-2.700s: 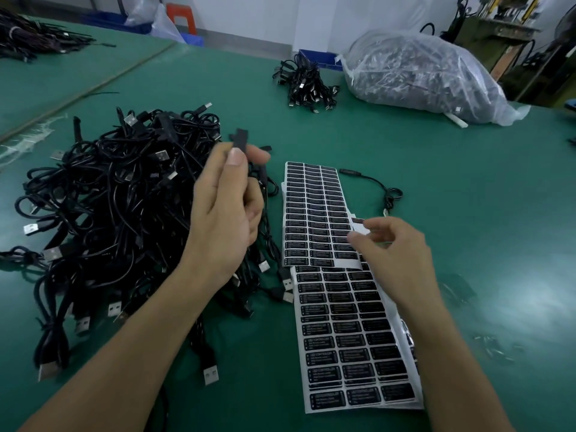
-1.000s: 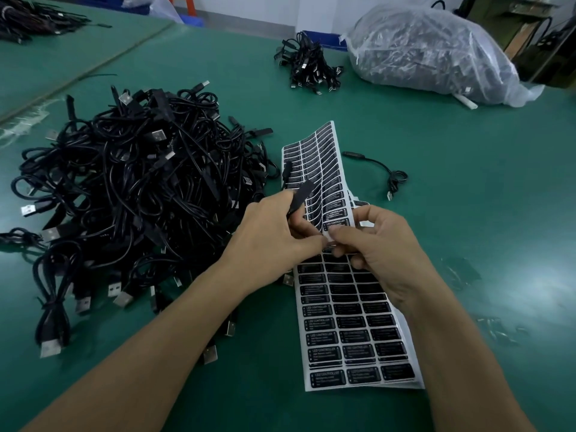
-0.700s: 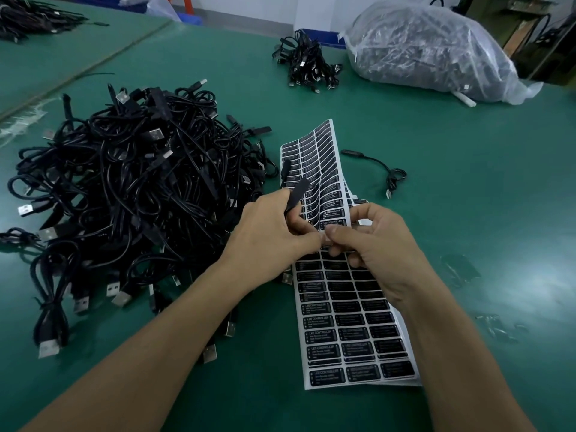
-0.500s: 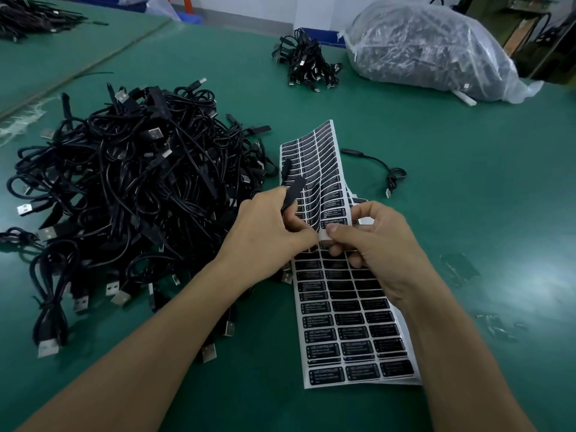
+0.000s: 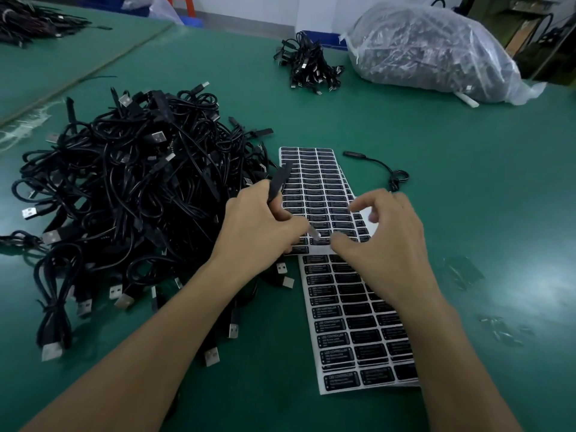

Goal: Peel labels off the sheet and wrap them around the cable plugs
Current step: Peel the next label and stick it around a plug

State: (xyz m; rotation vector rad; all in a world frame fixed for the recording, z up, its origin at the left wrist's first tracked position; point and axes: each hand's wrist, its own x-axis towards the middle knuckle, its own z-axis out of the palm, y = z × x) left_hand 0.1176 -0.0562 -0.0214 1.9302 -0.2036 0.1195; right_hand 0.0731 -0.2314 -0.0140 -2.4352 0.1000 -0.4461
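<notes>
Two white sheets of black labels lie end to end on the green table, the far label sheet (image 5: 314,179) and the near label sheet (image 5: 352,335). My left hand (image 5: 258,226) grips a black cable plug (image 5: 280,179), which sticks up past the knuckles over the far sheet's left edge. A small pale peeled label (image 5: 315,234) shows at the left thumb tip. My right hand (image 5: 383,244) hovers over the seam between the sheets. Its fingers are loosely curled and spread, with nothing visibly held, and its thumb is close to the peeled label.
A large heap of black USB cables (image 5: 124,198) fills the table's left. One single cable (image 5: 383,169) lies right of the far sheet. A small cable bundle (image 5: 308,67) and a clear plastic bag of parts (image 5: 436,51) sit at the back. Dark scraps (image 5: 464,271) lie at the right.
The far sheet, held bent up by both hands, now lies flat. My right hand let go of it and spread its fingers. A peeled label is at the left thumb.
</notes>
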